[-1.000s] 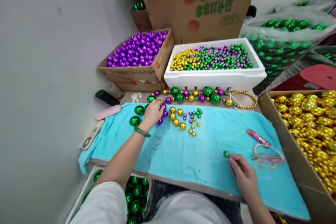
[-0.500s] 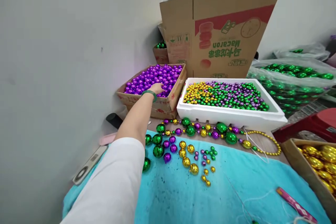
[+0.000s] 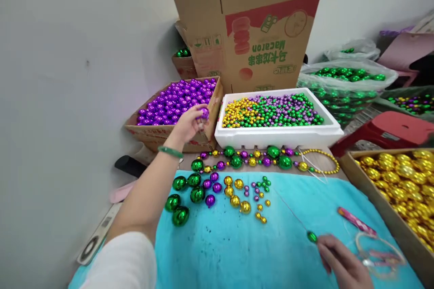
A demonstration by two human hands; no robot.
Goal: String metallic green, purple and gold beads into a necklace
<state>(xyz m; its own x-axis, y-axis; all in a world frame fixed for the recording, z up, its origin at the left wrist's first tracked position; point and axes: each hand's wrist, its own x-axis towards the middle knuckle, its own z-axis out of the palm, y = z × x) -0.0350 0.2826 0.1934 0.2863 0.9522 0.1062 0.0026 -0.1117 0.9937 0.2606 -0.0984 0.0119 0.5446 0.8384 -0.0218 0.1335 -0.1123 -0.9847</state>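
Note:
My left hand (image 3: 188, 124), with a green bangle (image 3: 170, 151) at the wrist, has its fingers closed round a shiny purple bead (image 3: 205, 113). It is above the front right corner of the cardboard box (image 3: 159, 135) of purple beads. At lower right, my right hand (image 3: 341, 259) pinches at the end of a green bead (image 3: 312, 236), from which a thin line (image 3: 291, 211) runs up and left. Loose green beads (image 3: 181, 216), purple beads (image 3: 210, 200), gold beads (image 3: 245, 207) and small beads (image 3: 263, 220) lie grouped on the blue cloth (image 3: 237, 253).
A white foam box (image 3: 278, 137) of small mixed beads stands behind a finished-looking bead strand (image 3: 285, 162). On the right are a box of gold beads (image 3: 403, 185), a red stool (image 3: 403, 128) and a pink-patterned tool (image 3: 356, 221). A large carton (image 3: 210, 22) rises behind.
My left hand has come up out of the purple beads, now with a bead in its fingers. My right hand has entered at lower right, at the green bead. The view has shifted right.

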